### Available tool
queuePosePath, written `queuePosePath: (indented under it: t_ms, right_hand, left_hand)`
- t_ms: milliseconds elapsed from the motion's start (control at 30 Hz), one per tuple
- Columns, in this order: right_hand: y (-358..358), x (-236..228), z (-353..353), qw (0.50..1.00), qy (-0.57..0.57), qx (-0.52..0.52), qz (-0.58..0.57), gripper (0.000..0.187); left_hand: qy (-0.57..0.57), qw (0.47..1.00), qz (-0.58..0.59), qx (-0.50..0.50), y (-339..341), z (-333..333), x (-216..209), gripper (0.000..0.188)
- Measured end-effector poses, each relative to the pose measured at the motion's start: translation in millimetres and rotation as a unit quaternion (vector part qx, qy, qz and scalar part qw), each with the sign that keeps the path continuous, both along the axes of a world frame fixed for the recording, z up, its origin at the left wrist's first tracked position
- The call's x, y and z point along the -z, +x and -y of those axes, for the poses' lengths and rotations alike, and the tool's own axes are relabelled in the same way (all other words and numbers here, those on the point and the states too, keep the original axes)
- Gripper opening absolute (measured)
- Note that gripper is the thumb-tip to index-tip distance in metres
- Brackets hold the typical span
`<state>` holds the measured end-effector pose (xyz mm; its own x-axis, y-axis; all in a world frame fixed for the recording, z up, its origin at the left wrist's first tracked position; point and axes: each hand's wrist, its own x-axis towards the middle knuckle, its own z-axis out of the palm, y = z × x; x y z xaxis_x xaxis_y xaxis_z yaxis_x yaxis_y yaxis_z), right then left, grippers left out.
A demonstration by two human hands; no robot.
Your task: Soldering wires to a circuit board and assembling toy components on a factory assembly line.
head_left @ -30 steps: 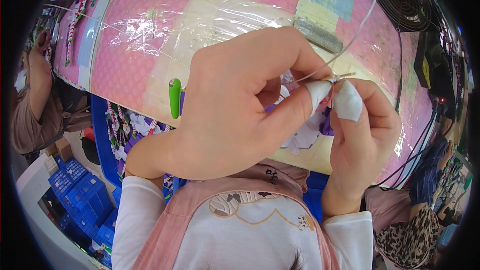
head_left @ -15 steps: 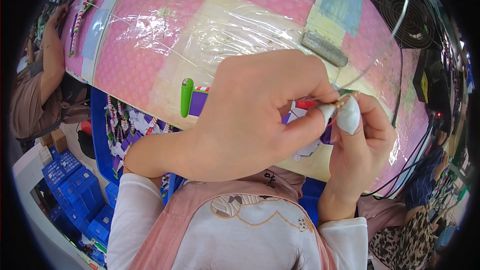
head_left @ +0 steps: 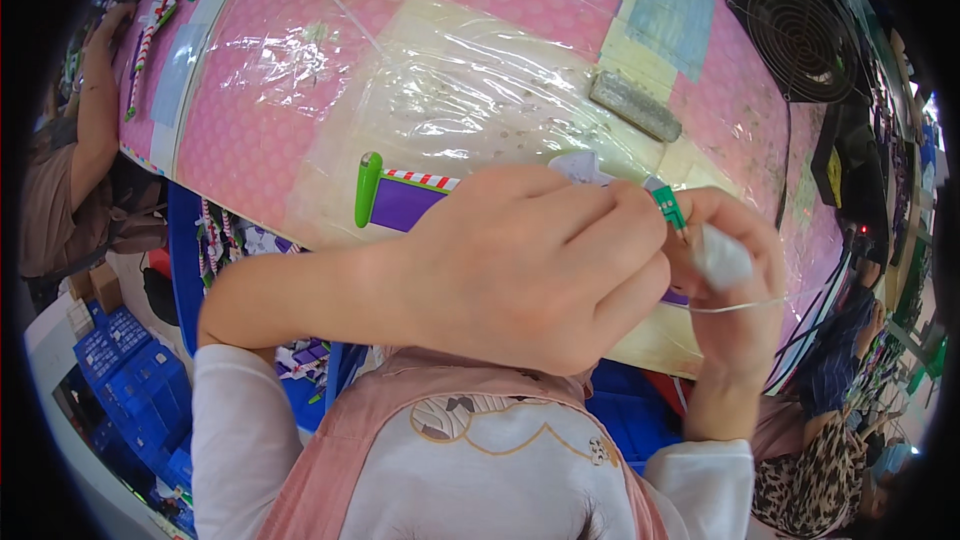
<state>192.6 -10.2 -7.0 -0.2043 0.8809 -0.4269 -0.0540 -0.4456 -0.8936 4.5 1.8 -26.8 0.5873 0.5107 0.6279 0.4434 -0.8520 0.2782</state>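
My left hand (head_left: 530,275) is closed, back upward; its fingertips, and whatever they hold, are hidden behind the knuckles. My right hand (head_left: 740,260), with a blurred white finger cot (head_left: 722,258) on its thumb, pinches close beside it. Where the two hands meet, a small green circuit board (head_left: 667,207) stands up, at the right fingertips. A thin whitish wire (head_left: 740,307) crosses in front of the right palm. Partly under my left hand lies a purple toy wing (head_left: 408,205) with a green end and a red-and-white striped edge. A pale piece (head_left: 580,167) shows behind the knuckles.
A grey metal bar (head_left: 635,105) lies on the pink, plastic-covered table (head_left: 255,125). A black fan (head_left: 803,35) stands at the far right. Blue bins (head_left: 185,270) with toy parts sit below the table edge. Another person's arm (head_left: 95,110) is at the left.
My left hand has turned and dropped lower, hiding its fingertips. The green board has come into clear view. The thin wire at upper right has swung down to cross my right palm.
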Motion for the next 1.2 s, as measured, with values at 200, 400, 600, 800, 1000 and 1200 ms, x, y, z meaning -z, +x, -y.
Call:
queuePosePath:
  t_ms: [200,400,600,800,1000,1200]
  right_hand:
    - [6.9,23.4,-83.1,0.932,0.118,-0.209,0.272,0.036]
    - [4.3,29.0,-97.2,0.765,0.314,-0.186,0.531,0.039]
    - [83.5,39.1,-79.3,0.955,0.077,0.281,0.047,0.035]
    - [194.0,17.4,-71.5,0.834,0.166,0.522,0.063,0.045]
    - [85.4,21.3,16.8,0.827,0.201,0.524,-0.040,0.041]
    - [25.7,46.1,9.9,0.911,0.118,0.387,-0.082,0.025]
  left_hand:
    - [-0.071,0.990,-0.122,-0.020,12.8,-37.2,6.0,0.016]
    - [-0.116,0.964,-0.225,-0.086,24.7,-36.3,0.6,0.016]
    - [-0.278,0.960,-0.018,-0.013,-2.4,-53.3,-14.0,0.022]
    - [-0.270,0.953,0.051,-0.124,-8.9,-49.8,-26.3,0.007]
    - [-0.216,0.966,0.028,-0.140,-25.9,-26.1,-18.7,0.009]
    - [-0.253,0.958,0.034,-0.133,-25.6,-27.1,-9.0,0.008]
